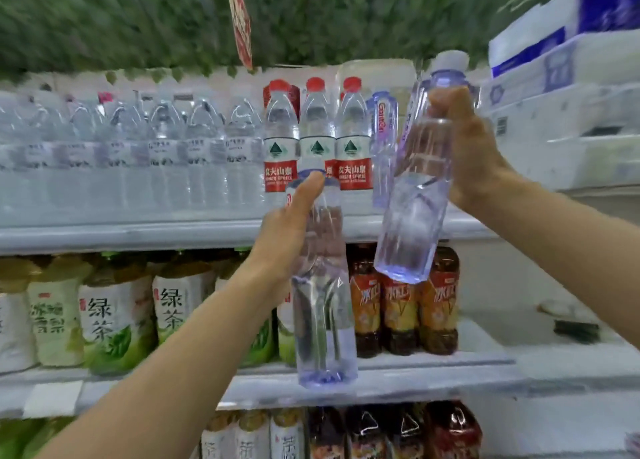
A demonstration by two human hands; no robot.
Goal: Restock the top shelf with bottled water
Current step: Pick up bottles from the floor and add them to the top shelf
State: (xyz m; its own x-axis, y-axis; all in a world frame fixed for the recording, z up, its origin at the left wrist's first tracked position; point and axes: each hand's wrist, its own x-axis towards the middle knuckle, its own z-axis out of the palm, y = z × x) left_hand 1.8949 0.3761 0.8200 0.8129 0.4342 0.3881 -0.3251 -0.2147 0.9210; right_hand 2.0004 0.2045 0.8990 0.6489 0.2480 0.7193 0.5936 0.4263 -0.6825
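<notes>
Two clear water bottles are up in the air, one per hand. Left hand [291,226] has its fingers wrapped round the lower bottle [323,285]; right hand [467,147] is clamped on the higher bottle [415,188], which tilts toward the top shelf [138,233]. Three red-capped Nongfu Spring bottles [317,136] stand there, with one purple Ganten bottle [382,147] just right of them. Open room sits behind the raised bottle. Green tea (绿茶) bottles [114,313] are on the shelf below.

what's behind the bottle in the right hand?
Behind the bottle held by the right hand stands a purple-labelled bottle on the top shelf. Lower down, amber drink bottles. Whatever stands directly behind it is covered.
</notes>
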